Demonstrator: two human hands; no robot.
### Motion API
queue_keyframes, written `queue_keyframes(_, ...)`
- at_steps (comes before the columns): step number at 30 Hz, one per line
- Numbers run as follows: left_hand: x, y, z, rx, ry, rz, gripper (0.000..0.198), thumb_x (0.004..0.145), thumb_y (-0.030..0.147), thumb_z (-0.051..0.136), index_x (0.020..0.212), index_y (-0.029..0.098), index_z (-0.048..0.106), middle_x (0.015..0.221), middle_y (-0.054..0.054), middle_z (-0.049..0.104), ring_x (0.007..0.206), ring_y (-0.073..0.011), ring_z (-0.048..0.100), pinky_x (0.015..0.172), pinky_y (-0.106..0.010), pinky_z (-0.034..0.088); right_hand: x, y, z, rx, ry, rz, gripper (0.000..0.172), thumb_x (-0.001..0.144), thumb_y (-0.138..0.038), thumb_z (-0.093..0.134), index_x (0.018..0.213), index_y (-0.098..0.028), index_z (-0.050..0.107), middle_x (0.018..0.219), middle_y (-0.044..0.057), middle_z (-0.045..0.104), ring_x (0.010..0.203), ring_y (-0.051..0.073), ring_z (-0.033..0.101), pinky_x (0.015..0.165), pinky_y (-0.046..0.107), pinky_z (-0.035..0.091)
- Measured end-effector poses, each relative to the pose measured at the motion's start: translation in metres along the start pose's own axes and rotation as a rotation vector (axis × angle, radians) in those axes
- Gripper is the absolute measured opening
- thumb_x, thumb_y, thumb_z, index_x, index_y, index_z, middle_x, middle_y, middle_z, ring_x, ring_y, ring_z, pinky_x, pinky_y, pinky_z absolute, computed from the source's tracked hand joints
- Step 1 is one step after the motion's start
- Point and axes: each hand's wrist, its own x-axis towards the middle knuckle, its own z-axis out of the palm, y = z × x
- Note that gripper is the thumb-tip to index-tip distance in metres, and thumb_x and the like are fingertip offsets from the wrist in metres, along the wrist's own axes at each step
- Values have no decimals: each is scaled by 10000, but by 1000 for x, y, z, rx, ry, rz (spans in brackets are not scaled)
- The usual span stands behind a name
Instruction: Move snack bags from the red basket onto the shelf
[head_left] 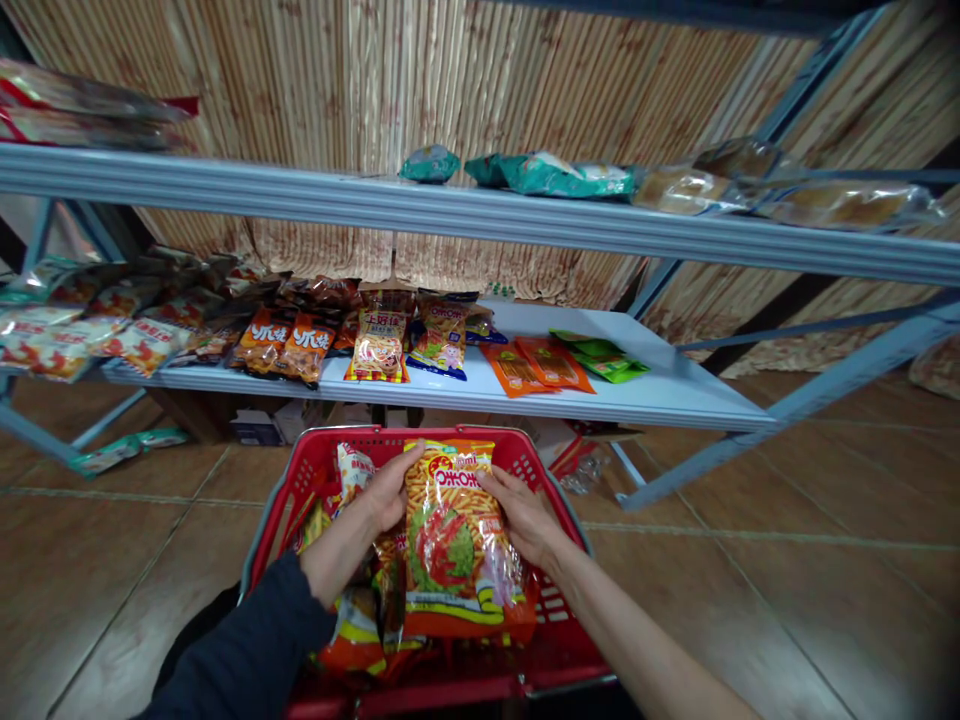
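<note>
A yellow and orange snack bag (450, 545) with red lettering is held upright over the red basket (555, 655). My left hand (390, 492) grips its upper left edge, thumb on the front. On the upper right edge, my right hand (521, 515) is closed round the bag with fingers over its front. Beneath and to the left, more snack packets (352, 630) lie in the basket. A white and red packet (354, 470) stands by the basket's back left.
The blue shelf (637, 390) ahead bears orange bags (307, 345), a yellow and red bag (379, 345), flat orange packets (536, 365) and green packets (600, 355). An upper shelf (315, 195) crosses above. A slanted leg (847, 370) stands at right.
</note>
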Motion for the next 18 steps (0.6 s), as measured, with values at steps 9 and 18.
queue_keyframes(9,-17,-58,-13,1165,122,157,770,735,510,545,1358,92,371,1425,-162,361,1327,-277,300,1091,-375,224,-12,-56,-58,-93,309,-176,414,615,-298,740,991,-221,584,806,32,726,708,231,688,574,312,541)
queue_keyframes(18,0,-96,1,1406,363,96,706,768,174,458,1423,73,214,1445,-132,339,1329,-186,304,1079,-256,208,-5,-44,-65,-135,309,-159,362,626,-338,720,948,-211,612,754,39,728,697,244,690,560,315,539)
